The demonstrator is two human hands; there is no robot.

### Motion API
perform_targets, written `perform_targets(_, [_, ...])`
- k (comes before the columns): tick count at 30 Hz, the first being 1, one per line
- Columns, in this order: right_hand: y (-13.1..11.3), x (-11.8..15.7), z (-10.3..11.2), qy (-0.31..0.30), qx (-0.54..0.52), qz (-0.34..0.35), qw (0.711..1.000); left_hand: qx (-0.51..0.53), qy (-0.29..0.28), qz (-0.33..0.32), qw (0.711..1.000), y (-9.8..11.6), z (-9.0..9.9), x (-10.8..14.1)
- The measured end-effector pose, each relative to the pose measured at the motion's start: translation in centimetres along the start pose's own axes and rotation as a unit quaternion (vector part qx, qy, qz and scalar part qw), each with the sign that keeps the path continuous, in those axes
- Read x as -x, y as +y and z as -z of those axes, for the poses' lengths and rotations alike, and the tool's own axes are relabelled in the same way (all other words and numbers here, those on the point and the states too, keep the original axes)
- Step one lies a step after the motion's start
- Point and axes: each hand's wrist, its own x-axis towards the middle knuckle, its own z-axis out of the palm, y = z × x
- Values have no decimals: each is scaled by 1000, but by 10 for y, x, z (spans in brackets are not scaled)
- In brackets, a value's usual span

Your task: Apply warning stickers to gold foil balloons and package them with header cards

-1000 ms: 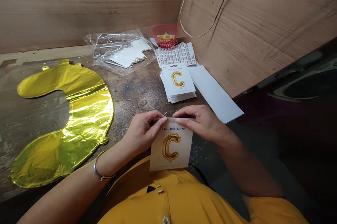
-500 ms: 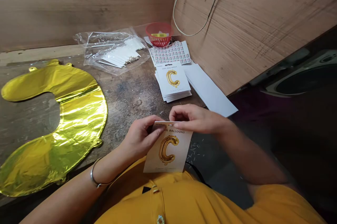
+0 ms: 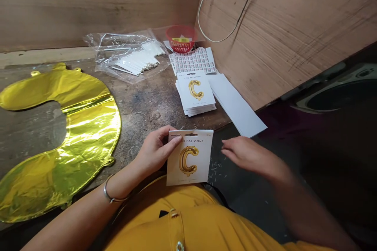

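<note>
My left hand pinches the top left corner of a white foil balloon card, its thumb lying on the front. The card is printed with a gold letter C and has a hanging slot near its top edge. To the right of the card, and apart from it, is my right hand, its fingers drawn together; whatever they may hold is too small to make out. Beyond the hands lies a stack of matching cards. On the left side of the table rests a flat gold foil balloon shaped like a C.
A clear plastic bag of white sticks lies at the back. Sticker sheets sit before a red basket. White paper strips stick out past the table edge. A cable hangs by the wooden wall. Small scraps litter the floor.
My right hand has come off the card's top edge and moved right. The card, still in my left hand, is slightly higher, its slot now uncovered.
</note>
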Motion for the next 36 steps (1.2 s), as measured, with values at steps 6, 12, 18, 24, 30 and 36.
perform_targets(6, [-34, -25, -15, 133, -243, -31, 960, 0, 30, -51, 998, 11, -6, -27])
perform_targets(12, [-28, -151, 33, 289, -80, -52, 953, -242, 195, -203, 928, 56, 21, -114])
perform_targets(18, [-9, -231, 44, 205, 20, -119, 971, -571, -4, -216, 792, 34, 23, -171])
perform_targets(24, [-13, -214, -3, 219, 143, -104, 960, -585, -32, -199, 786, -1, 27, -179])
perform_targets(30, [-3, -206, -19, 140, 214, -29, 966, -597, -33, -184, 780, 20, 29, -186])
perform_targets(36, [-5, -210, -13, 140, 238, -8, 961, -617, 33, -157, 771, 47, 55, -76])
